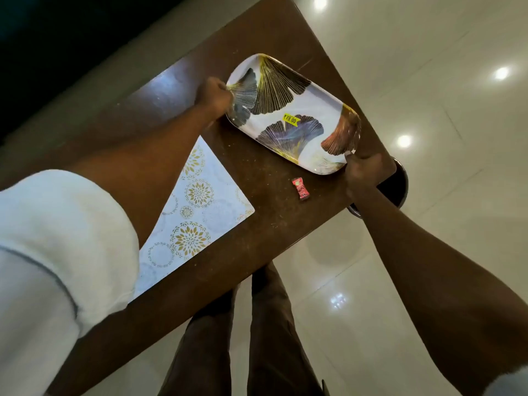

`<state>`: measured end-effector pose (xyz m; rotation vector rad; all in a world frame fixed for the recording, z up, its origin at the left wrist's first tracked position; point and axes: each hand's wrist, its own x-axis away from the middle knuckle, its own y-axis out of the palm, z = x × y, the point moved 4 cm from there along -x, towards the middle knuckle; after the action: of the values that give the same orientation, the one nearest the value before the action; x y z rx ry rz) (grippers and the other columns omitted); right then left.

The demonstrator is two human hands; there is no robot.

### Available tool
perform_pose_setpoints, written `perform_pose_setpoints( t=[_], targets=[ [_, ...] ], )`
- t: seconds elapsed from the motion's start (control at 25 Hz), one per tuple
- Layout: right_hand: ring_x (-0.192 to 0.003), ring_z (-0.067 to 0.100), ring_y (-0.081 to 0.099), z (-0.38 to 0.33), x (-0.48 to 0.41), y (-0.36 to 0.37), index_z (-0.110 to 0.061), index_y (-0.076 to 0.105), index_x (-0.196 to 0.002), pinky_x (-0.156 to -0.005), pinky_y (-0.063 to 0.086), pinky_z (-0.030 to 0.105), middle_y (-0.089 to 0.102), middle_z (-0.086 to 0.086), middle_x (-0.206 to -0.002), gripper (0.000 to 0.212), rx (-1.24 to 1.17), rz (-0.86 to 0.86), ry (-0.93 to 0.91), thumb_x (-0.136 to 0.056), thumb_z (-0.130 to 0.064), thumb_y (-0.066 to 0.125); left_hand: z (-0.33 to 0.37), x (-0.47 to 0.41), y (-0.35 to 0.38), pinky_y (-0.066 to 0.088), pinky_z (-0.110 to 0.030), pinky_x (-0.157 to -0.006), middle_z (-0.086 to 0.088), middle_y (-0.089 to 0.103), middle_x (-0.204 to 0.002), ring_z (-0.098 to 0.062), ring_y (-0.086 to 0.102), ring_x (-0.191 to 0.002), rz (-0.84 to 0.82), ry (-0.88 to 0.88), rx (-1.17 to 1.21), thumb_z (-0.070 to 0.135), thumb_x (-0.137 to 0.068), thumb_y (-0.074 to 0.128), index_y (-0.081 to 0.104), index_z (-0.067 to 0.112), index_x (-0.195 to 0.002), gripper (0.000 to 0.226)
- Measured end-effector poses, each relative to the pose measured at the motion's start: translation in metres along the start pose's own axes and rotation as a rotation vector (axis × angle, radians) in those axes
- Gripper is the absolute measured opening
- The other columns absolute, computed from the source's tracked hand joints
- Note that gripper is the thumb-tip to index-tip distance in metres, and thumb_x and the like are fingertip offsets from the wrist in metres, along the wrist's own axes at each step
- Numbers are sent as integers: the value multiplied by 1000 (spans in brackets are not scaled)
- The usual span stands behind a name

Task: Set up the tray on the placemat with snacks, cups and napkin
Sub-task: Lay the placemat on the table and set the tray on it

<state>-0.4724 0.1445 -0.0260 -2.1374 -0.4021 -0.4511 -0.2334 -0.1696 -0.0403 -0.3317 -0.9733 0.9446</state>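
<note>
Both ends of the tray (311, 110) sit gripped in my left hand (214, 95) and right hand (363, 172), upper centre; the placemat (205, 207) lies apart, lower left.

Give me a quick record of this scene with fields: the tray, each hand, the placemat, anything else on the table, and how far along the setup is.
tray: white with a leaf pattern, nothing in it, apart from the placemat
price sticker: yellow, on the tray
left hand: grips one short end of the tray
right hand: grips the opposite short end
placemat: flat on the table, partly hidden by the left arm
candy: small, red wrapper, on the table beside the tray
progress: tray not yet on placemat; no cups or napkin in view
</note>
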Motion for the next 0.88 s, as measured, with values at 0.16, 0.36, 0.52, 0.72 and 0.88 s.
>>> perform_pose_setpoints(
  t=[0.16, 0.36, 0.52, 0.72, 0.88],
  targets=[
    [-86, 32, 75, 37, -38, 16, -12, 74, -105, -78, 64, 45, 77, 15, -100, 36, -154, -148, 149, -73, -24, 85, 1, -14, 7, 49, -28, -76, -1, 63, -96, -14, 60, -95, 12, -22, 66, 0, -88, 59, 73, 16, -85, 22],
    [-94, 24, 70, 6, -15, 5, 0, 65, -126, -78, 64, 32, 70, 13, -111, 39, -268, -239, 217, -89, -2, 78, -4, -17, 10, 60, -31, -87, -6, 71, -113, -20, 68, -104, 32, -54, 193, 3, -93, 64, 74, 9, -117, 26],
    [-103, 26, 71, -1, -15, 6, 2, 62, -130, -72, 63, 26, 70, 14, -118, 41, -279, -251, 172, -91, 2, 74, -29, -10, -2, 61, -37, -81, -9, 77, -100, -22, 74, -95, 127, -126, 384, 13, -93, 69, 78, 14, -90, 9],
    [-79, 13, 65, -52, 17, 15, 7, 58, -129, -65, 56, 19, 67, 18, -110, 39, -164, -383, -63, -94, -1, 71, -90, 49, -48, 62, -33, -59, -6, 70, -85, -18, 67, -69, 176, -227, 772, 25, -96, 70, 69, 16, -89, 12],
    [-86, 18, 69, -104, 57, 60, 2, 65, -124, -65, 57, 23, 70, 11, -105, 37, -40, -459, -246, -89, -1, 75, -161, 107, -99, 57, -27, -53, -4, 66, -83, -14, 65, -61, 210, -315, 878, 25, -101, 64, 68, 13, -109, 15]
  ],
)
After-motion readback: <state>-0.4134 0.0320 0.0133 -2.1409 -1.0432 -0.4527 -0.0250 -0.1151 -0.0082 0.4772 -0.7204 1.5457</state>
